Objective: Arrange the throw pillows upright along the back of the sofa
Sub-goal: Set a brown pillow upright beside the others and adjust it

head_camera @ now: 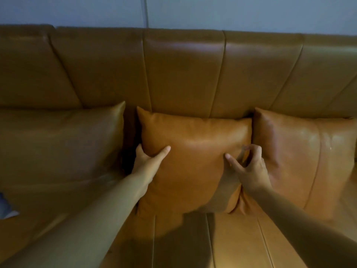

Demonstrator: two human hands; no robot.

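Head view: middle pillow upright against sofa back, left hand clasping its left edge, right hand loosely curled, pinching nothing, nearer right edge.

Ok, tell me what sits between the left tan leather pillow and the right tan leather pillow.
In the head view, the middle tan leather pillow, upright against the sofa back, with both hands on it.

Tan leather sofa with stitched back panels fills the room view | pale blue-grey wall above, a thin vertical seam | dim light, warm glow on seat
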